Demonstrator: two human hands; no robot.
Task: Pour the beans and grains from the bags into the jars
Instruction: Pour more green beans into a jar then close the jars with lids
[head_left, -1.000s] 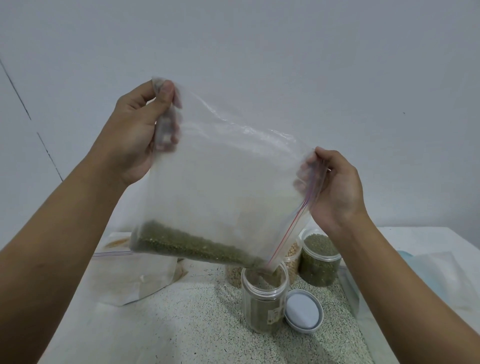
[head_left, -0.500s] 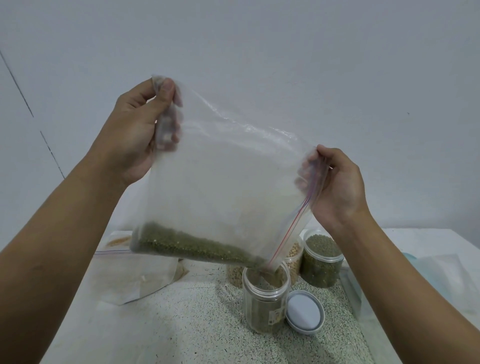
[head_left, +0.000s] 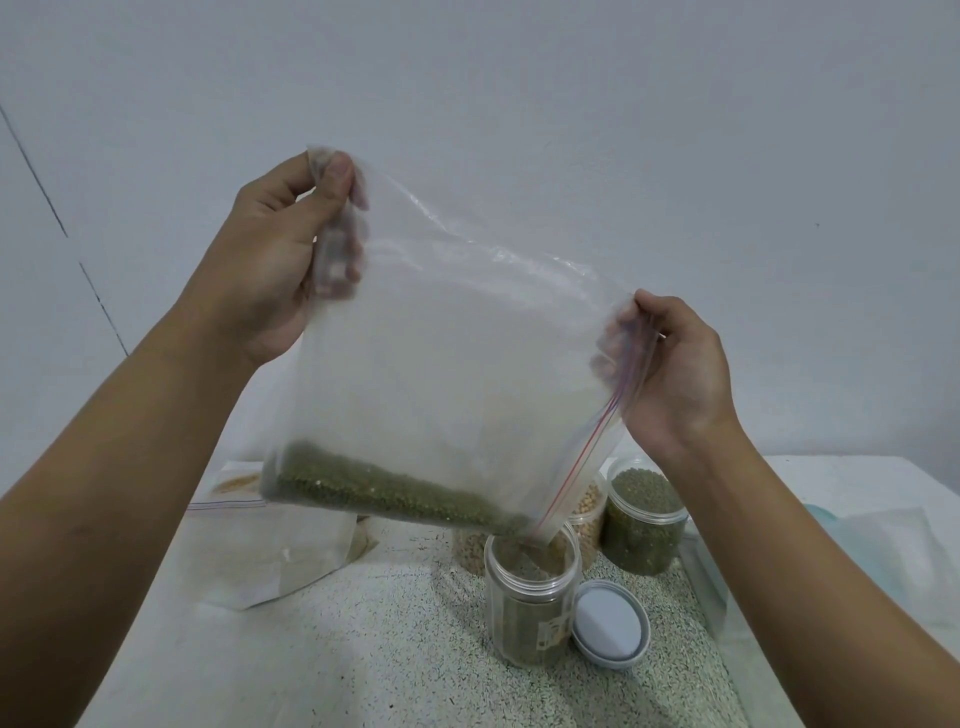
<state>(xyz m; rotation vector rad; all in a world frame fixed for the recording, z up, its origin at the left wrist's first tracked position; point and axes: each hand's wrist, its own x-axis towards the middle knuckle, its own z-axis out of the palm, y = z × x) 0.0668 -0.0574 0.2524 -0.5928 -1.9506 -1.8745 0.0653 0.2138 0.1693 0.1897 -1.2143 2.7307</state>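
Observation:
I hold a clear zip bag up over the table, tilted down to the right. My left hand grips its upper left corner; my right hand pinches the zip edge at the right. Green beans lie along the bag's bottom edge and run toward its lower right corner, which hangs in the mouth of an open clear jar partly filled with green beans.
The jar's grey lid lies right of it. Behind stand a jar of green beans and a jar of pale beans. An emptied zip bag lies at left, more plastic at right, on the speckled table.
Both hands hold the bag almost still; the right hand has dipped slightly. Beans keep sliding toward the low corner over the jar.

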